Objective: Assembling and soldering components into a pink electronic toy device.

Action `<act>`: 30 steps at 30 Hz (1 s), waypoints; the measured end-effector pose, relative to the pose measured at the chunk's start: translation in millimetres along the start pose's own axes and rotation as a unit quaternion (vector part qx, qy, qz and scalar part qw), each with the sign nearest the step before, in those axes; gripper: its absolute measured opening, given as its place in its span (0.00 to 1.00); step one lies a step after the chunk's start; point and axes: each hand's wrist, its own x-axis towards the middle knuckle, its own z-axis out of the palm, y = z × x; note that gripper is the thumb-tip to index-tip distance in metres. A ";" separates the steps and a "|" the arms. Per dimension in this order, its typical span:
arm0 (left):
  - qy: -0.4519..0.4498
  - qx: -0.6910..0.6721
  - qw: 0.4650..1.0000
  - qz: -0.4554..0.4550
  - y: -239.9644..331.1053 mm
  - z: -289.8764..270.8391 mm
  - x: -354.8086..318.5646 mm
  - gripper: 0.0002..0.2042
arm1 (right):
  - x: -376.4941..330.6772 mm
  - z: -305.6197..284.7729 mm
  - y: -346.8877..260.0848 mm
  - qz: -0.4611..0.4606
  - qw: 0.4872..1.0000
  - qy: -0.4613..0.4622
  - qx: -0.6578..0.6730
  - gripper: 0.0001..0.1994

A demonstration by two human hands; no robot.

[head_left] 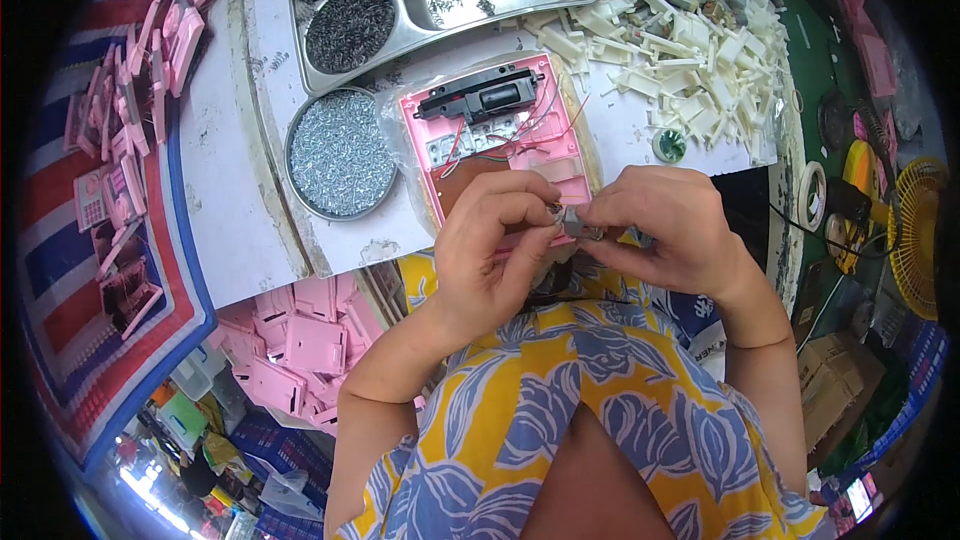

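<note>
Head view: I see right hand (665,225) grip pinching small grey part (574,224) near lower end of pink casing (563,147). Left hand (497,245) fingertips just beside; their hold I cannot tell. Part seems light, stiff, maybe slippery; best hold by its opposite sides.

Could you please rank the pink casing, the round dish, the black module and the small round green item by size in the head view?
1. Pink casing, though partly hidden
2. Round dish
3. Black module
4. Small round green item
</note>
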 end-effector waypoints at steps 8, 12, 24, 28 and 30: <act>-0.047 0.457 0.887 0.055 0.4 -12.5 53.6 0.16 | -19.8 -17.1 13.9 0.034 0.992 0.113 -0.047 0.14; -0.075 0.515 0.852 0.060 1.9 0.8 61.7 0.15 | -28.8 -21.3 14.5 0.063 0.989 0.128 -0.042 0.14; 0.127 0.107 0.985 -0.045 -29.2 -35.6 18.5 0.05 | 5.2 -5.8 35.3 0.051 0.994 0.058 -0.075 0.13; 0.112 0.191 0.975 0.014 -22.9 -35.8 15.3 0.04 | 31.7 7.5 48.5 0.014 0.982 0.015 -0.186 0.12; 0.113 0.206 0.972 0.026 -24.1 -37.3 15.1 0.06 | 36.4 11.9 52.4 0.019 0.980 0.006 -0.199 0.11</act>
